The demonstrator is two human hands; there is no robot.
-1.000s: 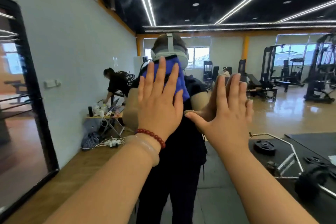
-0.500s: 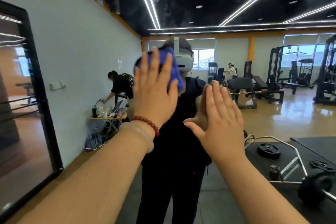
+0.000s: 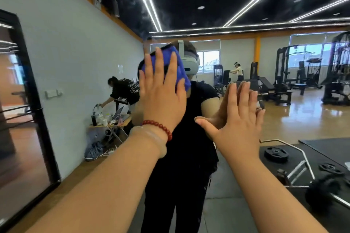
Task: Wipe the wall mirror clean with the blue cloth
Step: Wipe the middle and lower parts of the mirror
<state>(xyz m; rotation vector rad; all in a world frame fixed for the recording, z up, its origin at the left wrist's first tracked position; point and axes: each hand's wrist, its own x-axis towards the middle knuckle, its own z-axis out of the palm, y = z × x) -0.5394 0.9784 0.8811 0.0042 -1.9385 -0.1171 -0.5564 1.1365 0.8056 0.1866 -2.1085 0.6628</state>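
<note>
Left hand (image 3: 162, 100), flat, presses blue cloth (image 3: 181, 75) on mirror (image 3: 227, 5); right hand (image 3: 238, 119) flat; reflected shirt lettering (image 3: 133, 86) seemingly illegible.

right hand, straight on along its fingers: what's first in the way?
Looks free. The right hand seems flat on the mirror, fingers pointing up; above it only bare glass shows. The blue cloth under the left hand sits to its left, out of line.
</note>
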